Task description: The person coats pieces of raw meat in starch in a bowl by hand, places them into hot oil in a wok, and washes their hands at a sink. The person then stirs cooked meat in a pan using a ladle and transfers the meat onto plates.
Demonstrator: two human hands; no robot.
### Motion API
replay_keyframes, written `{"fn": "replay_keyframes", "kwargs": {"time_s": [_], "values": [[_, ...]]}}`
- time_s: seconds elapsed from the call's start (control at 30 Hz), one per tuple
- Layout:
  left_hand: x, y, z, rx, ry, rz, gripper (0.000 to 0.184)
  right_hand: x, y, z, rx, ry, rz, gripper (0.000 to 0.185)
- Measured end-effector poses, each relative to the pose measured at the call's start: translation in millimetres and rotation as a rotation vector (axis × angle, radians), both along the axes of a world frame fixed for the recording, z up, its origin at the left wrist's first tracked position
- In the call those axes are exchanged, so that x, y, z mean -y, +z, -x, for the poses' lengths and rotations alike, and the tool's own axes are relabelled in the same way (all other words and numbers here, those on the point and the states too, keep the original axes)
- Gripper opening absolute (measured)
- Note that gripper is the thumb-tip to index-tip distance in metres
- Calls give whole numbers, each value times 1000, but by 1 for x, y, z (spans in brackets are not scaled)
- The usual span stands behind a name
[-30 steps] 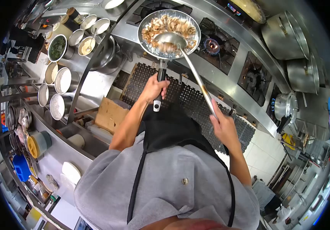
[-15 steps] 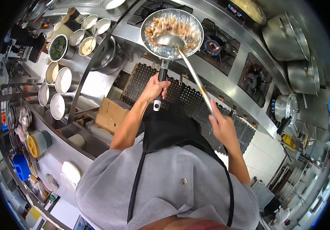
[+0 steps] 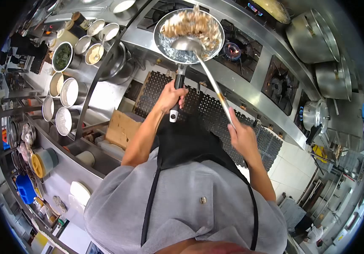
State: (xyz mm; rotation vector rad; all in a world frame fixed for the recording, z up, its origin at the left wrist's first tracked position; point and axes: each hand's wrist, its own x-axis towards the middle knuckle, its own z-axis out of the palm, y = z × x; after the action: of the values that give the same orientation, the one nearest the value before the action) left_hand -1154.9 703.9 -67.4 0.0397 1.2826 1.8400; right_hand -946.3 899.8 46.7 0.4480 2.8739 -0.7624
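Observation:
My left hand (image 3: 172, 97) is wrapped round the black handle of a frying pan (image 3: 158, 42), which is held above the front of the stove. Brown chopped pieces of food (image 3: 190, 24), blurred by motion, are bunched at the pan's far side, and some rise over the rim. In my right hand (image 3: 243, 136) is the long handle of a ladle (image 3: 213, 82). The ladle's bowl rests low in the pan, on the near side of the food; whether it touches the pan bottom I cannot tell.
A lit burner (image 3: 232, 51) is right of the pan, with another burner (image 3: 279, 86) beyond. Large steel pots (image 3: 311, 40) stand at the far right. On the left counter are several metal containers, one with green leaves (image 3: 63, 56). A rubber mat (image 3: 220, 114) covers the floor.
The food has shifted toward the pan's far rim, with some pieces now flying up past it. Both hands keep their grips, and the pan has risen slightly in view.

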Motion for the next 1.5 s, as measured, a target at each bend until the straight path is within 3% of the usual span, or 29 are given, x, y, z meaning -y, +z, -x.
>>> {"fn": "replay_keyframes", "kwargs": {"time_s": [0.03,0.1,0.17,0.3,0.37,0.43,0.53,0.63,0.7,0.8,0.9,0.97,1.03,1.1,1.23,1.3,1.37,1.5], "values": [[0,3,3,14,0,16,16,3,5,-8,0,5,0,60],[0,4,7,-5,-11,29,16,8,10,-16,90,-75,241,60],[-2,12,13,-40,-25,92,16,8,-2,-4,22,-28,246,60],[-9,12,12,-81,-7,11,21,16,-17,33,8,-31,14,61],[-1,-30,-5,-35,-1,1,23,17,-22,36,-41,40,-248,62],[7,-33,-11,-21,-6,-38,20,15,-14,18,-62,62,-232,62],[8,-6,-2,22,-13,5,16,18,11,-19,18,-12,134,61],[3,-6,10,-25,-37,18,17,21,6,-14,24,-65,260,59],[-5,-3,19,-28,-46,46,18,16,-8,10,92,-77,199,60],[-13,-11,14,-56,23,-63,20,21,-27,39,-77,14,-180,59],[0,-34,1,-51,9,-17,20,25,-19,25,-49,38,-211,60],[7,-15,11,-69,-8,50,18,26,-10,3,-24,33,-134,61],[8,-6,21,-17,15,81,20,30,3,-10,21,-83,295,62],[6,-7,33,-61,-16,95,18,31,-7,2,-25,-78,335,60],[-2,-5,46,-101,28,32,18,27,-29,63,18,-30,34,58],[4,-11,26,-99,31,0,20,28,-36,67,-71,43,-298,58],[17,-24,14,-56,29,0,21,24,-33,52,-112,71,-325,58],[23,3,-5,-8,53,21,20,19,3,-15,1,86,60,60]]}}
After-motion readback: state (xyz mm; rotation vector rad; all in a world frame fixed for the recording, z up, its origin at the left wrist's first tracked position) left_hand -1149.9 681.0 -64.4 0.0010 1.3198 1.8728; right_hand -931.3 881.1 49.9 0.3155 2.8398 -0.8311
